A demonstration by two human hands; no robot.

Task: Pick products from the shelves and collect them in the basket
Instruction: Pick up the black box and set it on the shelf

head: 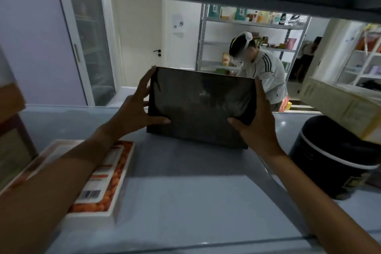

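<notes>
Left hand (134,107) and right hand (257,117): each clasps one side edge of a dark flat box (201,107), thumbs across its front. Box stands tilted on the grey shelf (185,196), open surface before it. Left: orange-printed box (107,179), lying flat. Right: black tub (329,156) beneath a tan carton (346,107).

We count two hands, our left hand (132,109) and our right hand (257,121), on one dark box (202,105). On the one grey shelf (185,192) we count one more flat box, an orange box (103,179), one dark pot (329,154) and one tan carton (346,107). Beyond the shelf we count two people: a person in white (263,70) and a second person (309,55), too blurred to detail. We count one door (142,47).
</notes>
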